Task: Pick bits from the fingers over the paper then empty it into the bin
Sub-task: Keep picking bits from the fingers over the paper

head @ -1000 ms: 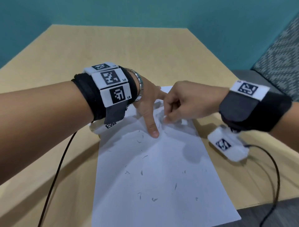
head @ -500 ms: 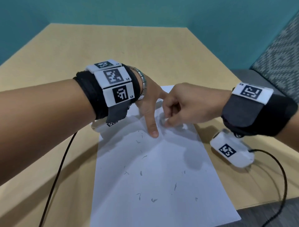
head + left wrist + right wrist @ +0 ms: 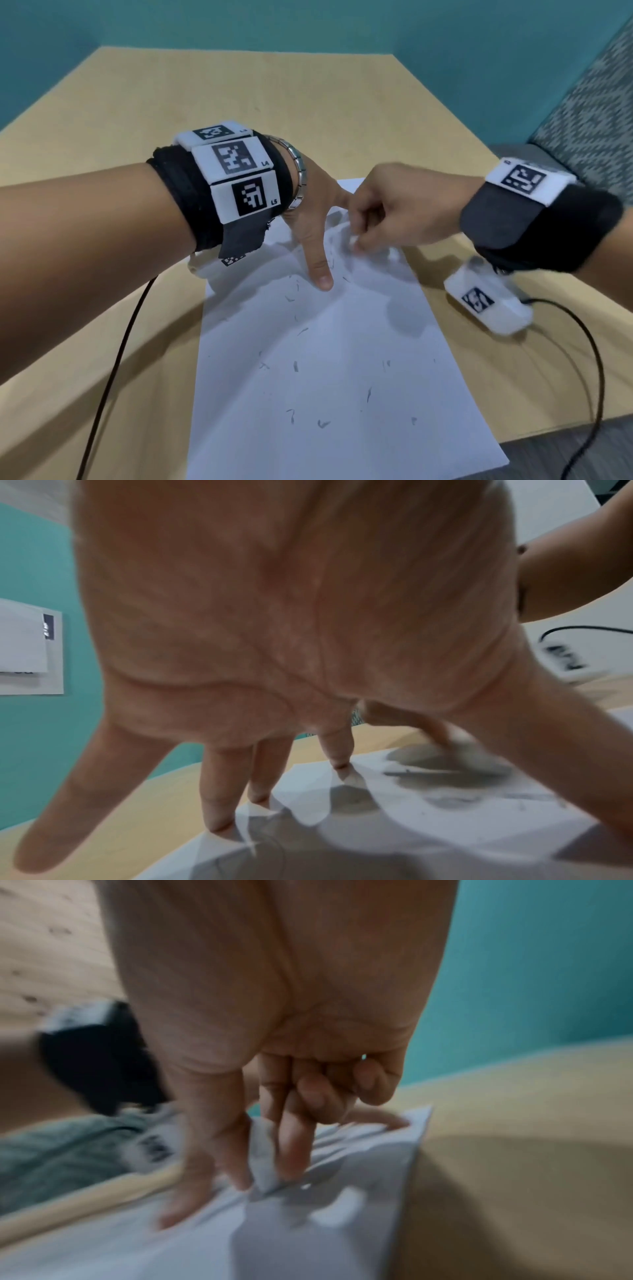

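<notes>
- Left hand (image 3: 317, 219) sits palm-down over the paper (image 3: 329, 394), fingers spread wide and straight, tips touching the sheet's far end; the thumb points back along the sheet, its tip on the paper.
- Right hand (image 3: 394, 209) is right beside it, knuckles up, fingers curled, thumb and forefinger pinching a small white scrap (image 3: 263, 1153) just above the sheet.
- Wrist view shows the other right fingers (image 3: 318, 1093) tucked into the palm; it's blurred, so the scrap's make is unclear.
- Paper lies flat under both hands and runs back toward the person, dotted with small dark bits (image 3: 294, 366) behind the left thumb.
- Tan table (image 3: 239, 89) carries it all; a teal wall (image 3: 308, 20) stands beyond the hands, patterned upholstery (image 3: 589, 113) off past the right wrist.
</notes>
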Demonstrator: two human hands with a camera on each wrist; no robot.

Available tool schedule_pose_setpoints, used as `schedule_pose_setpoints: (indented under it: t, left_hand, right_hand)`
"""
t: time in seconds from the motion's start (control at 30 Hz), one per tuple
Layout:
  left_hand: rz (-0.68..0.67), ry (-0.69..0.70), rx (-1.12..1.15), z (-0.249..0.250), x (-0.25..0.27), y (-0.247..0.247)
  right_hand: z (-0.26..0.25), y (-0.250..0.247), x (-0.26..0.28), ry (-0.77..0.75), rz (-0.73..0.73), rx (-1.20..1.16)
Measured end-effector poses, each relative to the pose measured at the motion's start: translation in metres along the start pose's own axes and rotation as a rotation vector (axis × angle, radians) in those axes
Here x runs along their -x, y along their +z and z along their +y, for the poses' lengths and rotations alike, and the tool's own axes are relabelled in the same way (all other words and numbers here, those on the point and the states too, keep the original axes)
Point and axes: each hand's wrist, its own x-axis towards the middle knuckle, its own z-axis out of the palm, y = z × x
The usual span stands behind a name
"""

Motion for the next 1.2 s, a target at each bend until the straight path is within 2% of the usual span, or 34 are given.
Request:
schedule_pose_setpoints:
  t: [0.07, 0.2, 0.33, 0.47, 0.5, 0.6, 0.73, 0.77, 0.87, 0.9, 1.0, 1.03, 1.13, 1.2]
  left_hand:
    - [-0.009, 0.003, 0.016, 0.001, -0.002, -0.001]
    - [-0.008, -0.006, -0.019, 0.006, -0.003, -0.003]
    - [-0.002, -0.020, -0.032, 0.006, -0.003, -0.003]
    - [0.011, -0.022, -0.052, 0.008, -0.001, -0.003]
    - [0.003, -0.021, -0.052, 0.007, -0.001, -0.003]
    - [-0.015, -0.030, -0.051, 0.008, -0.001, -0.004]
    - [-0.001, -0.029, -0.088, 0.011, 0.001, -0.004]
    - [-0.006, -0.024, -0.094, 0.011, 0.000, -0.004]
    - [-0.015, -0.026, -0.097, 0.010, 0.000, -0.004]
    - [-0.007, -0.025, -0.105, 0.011, 0.001, -0.005]
    - [0.003, -0.026, -0.143, 0.013, 0.004, -0.005]
    - [-0.001, -0.017, -0.141, 0.014, 0.004, -0.005]
    - [-0.013, -0.020, -0.137, 0.013, 0.004, -0.005]
    - [-0.004, 0.000, -0.155, 0.014, 0.003, -0.006]
  right_hand:
    - [-0.003, 0.003, 0.004, -0.013, -0.080, -0.029]
    - [0.009, -0.007, -0.005, 0.047, 0.110, 0.020]
    - [-0.001, 0.004, 0.007, -0.027, -0.073, -0.049]
    - [0.011, -0.005, 0.000, 0.053, 0.120, -0.022]
    - [0.010, -0.003, 0.002, 0.048, 0.100, -0.037]
    - [0.002, 0.002, 0.011, 0.004, -0.092, -0.061]
    - [0.015, -0.007, 0.003, 0.070, 0.122, -0.023]
    - [0.014, -0.005, 0.004, 0.058, 0.111, -0.034]
    - [0.002, 0.004, 0.012, 0.000, -0.080, -0.050]
    - [0.004, 0.002, 0.010, 0.020, -0.064, -0.050]
    - [0.016, -0.008, 0.001, 0.083, 0.119, -0.024]
    - [0.017, -0.007, 0.001, 0.082, 0.113, -0.045]
    - [0.006, 0.002, 0.011, 0.029, -0.101, -0.080]
    - [0.010, -0.002, 0.007, 0.063, -0.044, -0.066]
